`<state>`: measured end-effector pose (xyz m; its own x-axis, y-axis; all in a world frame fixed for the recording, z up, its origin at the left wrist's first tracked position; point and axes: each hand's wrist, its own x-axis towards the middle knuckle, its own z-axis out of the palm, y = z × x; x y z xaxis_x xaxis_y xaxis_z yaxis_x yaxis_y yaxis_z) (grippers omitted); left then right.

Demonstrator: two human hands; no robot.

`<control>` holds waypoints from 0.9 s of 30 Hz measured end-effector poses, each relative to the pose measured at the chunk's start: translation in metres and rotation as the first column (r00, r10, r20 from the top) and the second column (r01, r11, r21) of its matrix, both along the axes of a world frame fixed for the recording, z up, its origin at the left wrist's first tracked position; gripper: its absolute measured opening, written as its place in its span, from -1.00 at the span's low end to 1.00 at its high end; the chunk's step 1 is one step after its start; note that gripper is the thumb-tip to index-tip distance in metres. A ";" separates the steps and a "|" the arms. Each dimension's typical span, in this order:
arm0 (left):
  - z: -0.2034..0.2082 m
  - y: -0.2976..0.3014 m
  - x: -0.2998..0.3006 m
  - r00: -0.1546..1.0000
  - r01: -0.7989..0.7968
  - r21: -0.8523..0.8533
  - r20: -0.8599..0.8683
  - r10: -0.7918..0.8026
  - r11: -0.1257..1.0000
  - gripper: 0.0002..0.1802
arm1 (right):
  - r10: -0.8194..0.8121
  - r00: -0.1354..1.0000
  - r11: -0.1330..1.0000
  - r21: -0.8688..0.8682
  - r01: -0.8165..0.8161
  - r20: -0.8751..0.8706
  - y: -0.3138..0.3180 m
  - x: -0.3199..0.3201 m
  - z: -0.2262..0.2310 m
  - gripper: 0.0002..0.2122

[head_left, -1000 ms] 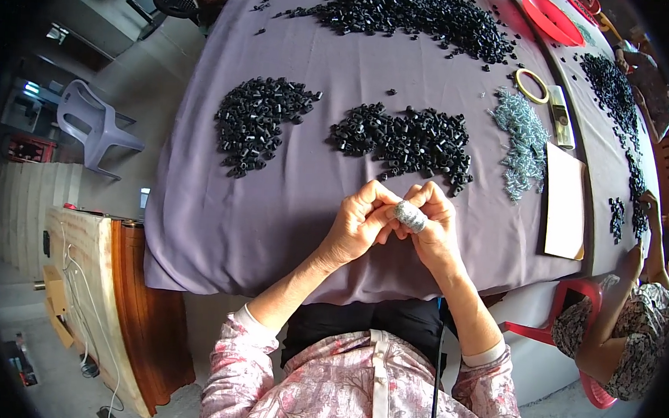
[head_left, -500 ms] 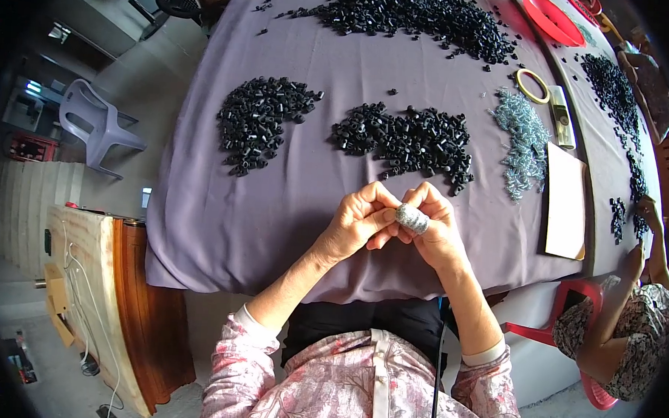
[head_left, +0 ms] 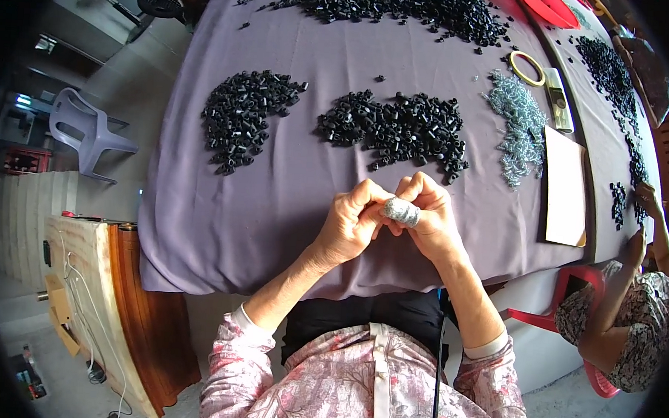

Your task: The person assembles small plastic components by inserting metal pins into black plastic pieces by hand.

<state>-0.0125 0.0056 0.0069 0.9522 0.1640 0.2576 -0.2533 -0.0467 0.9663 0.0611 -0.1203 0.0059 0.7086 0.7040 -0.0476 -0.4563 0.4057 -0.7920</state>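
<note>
My left hand [head_left: 351, 219] and my right hand [head_left: 430, 220] meet over the near edge of the cloth-covered table, fingers pinched together. A grey, speckled wrapping [head_left: 401, 212] sits at my right hand, apparently round its thumb. Whatever the two hands pinch between them is hidden by the fingers. Just beyond them lies a pile of small black tubular pieces [head_left: 407, 129], with a second black pile [head_left: 245, 117] to its left. To the right is a heap of small clear, shiny pieces [head_left: 516, 128].
A large black pile [head_left: 406, 2] spreads across the far side. At right lie a tape roll [head_left: 526, 68], a clear box [head_left: 558, 100] and a pale board [head_left: 565, 187]. A co-worker's hands [head_left: 643, 214] are among black pieces at far right. A wooden cabinet [head_left: 118, 303] stands left.
The view has shifted slightly, so the piles sit a little higher and further left. My hands stay together, with small finger movements; the grey wrapping lies more level.
</note>
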 end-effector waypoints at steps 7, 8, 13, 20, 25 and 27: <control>0.010 0.007 0.003 0.938 0.117 -0.476 -0.235 -0.254 0.872 -0.87 | 0.041 0.998 0.999 -0.006 -0.041 -0.053 -0.002 0.000 0.001 -0.78; 0.003 0.006 0.003 0.950 0.104 -0.461 -0.217 -0.225 0.881 -0.81 | 0.051 0.998 0.998 -0.033 -0.052 -0.029 -0.002 -0.001 0.001 -0.77; 0.004 0.012 -0.001 0.935 0.147 -0.456 -0.225 -0.273 0.878 -0.84 | 0.063 0.990 0.992 -0.117 -0.049 0.122 -0.004 -0.007 0.002 -0.79; 0.008 0.013 -0.001 0.907 0.138 -0.467 -0.294 -0.301 0.873 -0.78 | 0.197 0.951 0.951 -0.282 -0.127 0.239 -0.012 0.000 0.002 -0.71; 0.006 0.012 0.000 0.901 0.112 -0.504 -0.311 -0.301 0.857 -0.68 | 0.176 0.949 0.949 -0.300 -0.094 0.261 -0.012 -0.001 0.005 -0.71; 0.004 0.013 0.002 0.904 0.140 -0.477 -0.296 -0.308 0.868 -0.65 | 0.124 0.955 0.973 -0.222 -0.063 0.268 -0.008 -0.004 -0.001 -0.72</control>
<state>-0.0105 0.0183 0.0107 0.9879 -0.0507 -0.1467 0.1544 0.4141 0.8971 0.0574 -0.1282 0.0052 0.6461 0.7632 -0.0112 -0.2334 0.1835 -0.9549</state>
